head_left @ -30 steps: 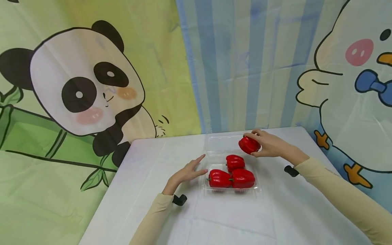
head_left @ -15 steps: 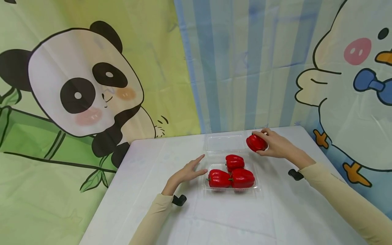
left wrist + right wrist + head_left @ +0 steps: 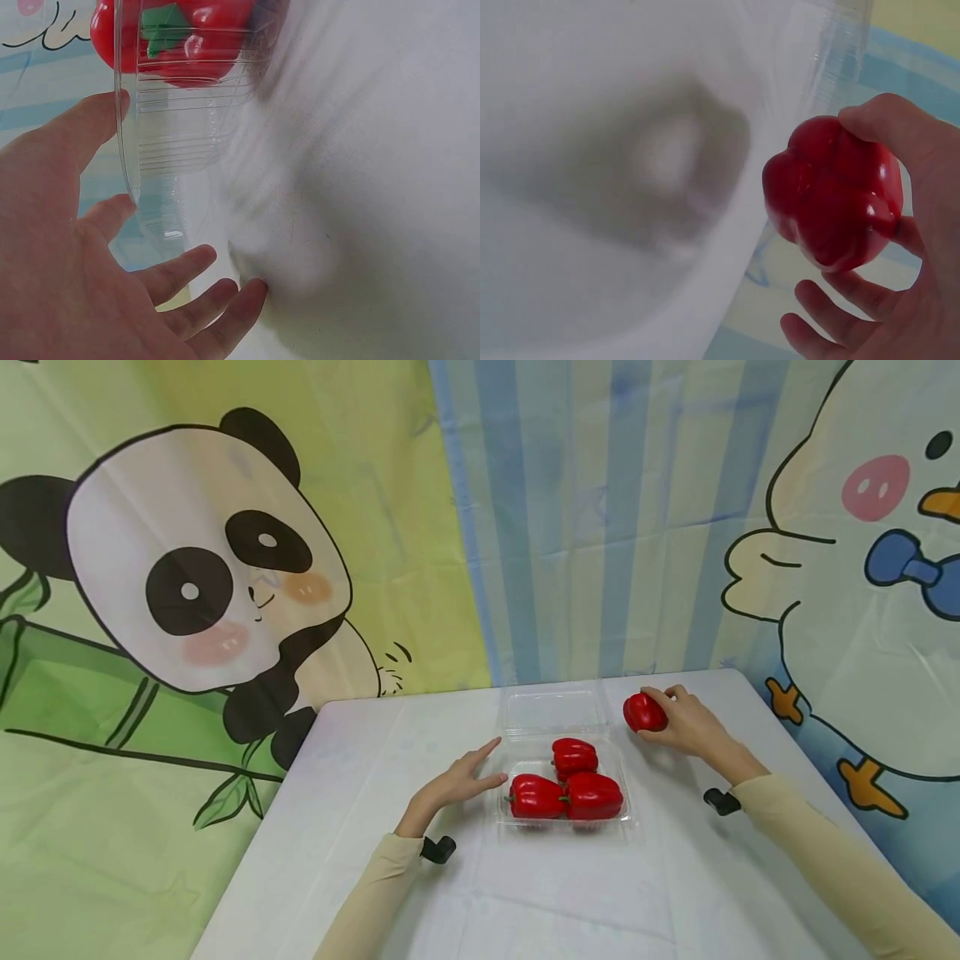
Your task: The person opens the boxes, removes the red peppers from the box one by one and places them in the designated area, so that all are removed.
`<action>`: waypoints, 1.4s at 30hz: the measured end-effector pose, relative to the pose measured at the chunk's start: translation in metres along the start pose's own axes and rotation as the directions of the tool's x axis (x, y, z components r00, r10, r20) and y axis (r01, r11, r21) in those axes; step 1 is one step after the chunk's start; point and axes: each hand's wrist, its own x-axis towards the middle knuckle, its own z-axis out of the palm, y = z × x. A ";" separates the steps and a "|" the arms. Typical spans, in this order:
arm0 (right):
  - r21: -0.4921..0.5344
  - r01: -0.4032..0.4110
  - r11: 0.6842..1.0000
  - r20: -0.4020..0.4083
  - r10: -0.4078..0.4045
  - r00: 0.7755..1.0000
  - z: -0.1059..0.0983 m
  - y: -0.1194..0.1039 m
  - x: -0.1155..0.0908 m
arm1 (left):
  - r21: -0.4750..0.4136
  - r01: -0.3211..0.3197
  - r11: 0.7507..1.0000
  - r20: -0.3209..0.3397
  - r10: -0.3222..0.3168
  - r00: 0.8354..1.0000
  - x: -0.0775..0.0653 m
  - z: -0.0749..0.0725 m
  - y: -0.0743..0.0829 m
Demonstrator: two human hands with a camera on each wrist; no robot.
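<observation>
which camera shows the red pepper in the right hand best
The right wrist view: the held pepper appears large there, its lobed end plain, gripped by the right hand. The head view shows it small, right of the clear container. The left wrist view doesn't show it.

Glossy red over plain white

The pepper (image 3: pixel 645 712) in the right hand (image 3: pixel 692 727), near the table's far right corner, is glossy red. Three more peppers (image 3: pixel 594 796) share that red, with green stems (image 3: pixel 165 28), in a colourless clear container (image 3: pixel 529 760). The table (image 3: pixel 480 902) is white. Both sleeves (image 3: pixel 832 852) are cream, the wrist cameras (image 3: pixel 722 802) black. Beyond the table's left edge, a black-and-white panda (image 3: pixel 202 568) with pink and orange cheeks meets green bamboo (image 3: pixel 75 685); past the far edge run blue and cream stripes (image 3: pixel 592 527); off the right edge stands a white bird (image 3: pixel 862 652) with a blue bow tie (image 3: pixel 911 560).
</observation>
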 end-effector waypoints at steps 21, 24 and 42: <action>0.006 -0.086 0.996 0.074 0.085 0.994 0.023 -0.004 0.003 | 0.009 -0.007 1.000 0.003 0.007 1.000 0.001 0.001 -0.002; -0.017 -0.088 0.996 0.068 0.089 0.994 0.023 -0.009 0.003 | 0.008 -0.005 1.000 0.005 0.005 1.000 0.000 0.000 -0.001; -0.135 -0.068 0.988 0.039 0.074 0.997 0.029 -0.019 0.005 | 0.009 -0.009 1.000 -0.009 0.009 1.000 0.000 0.002 -0.003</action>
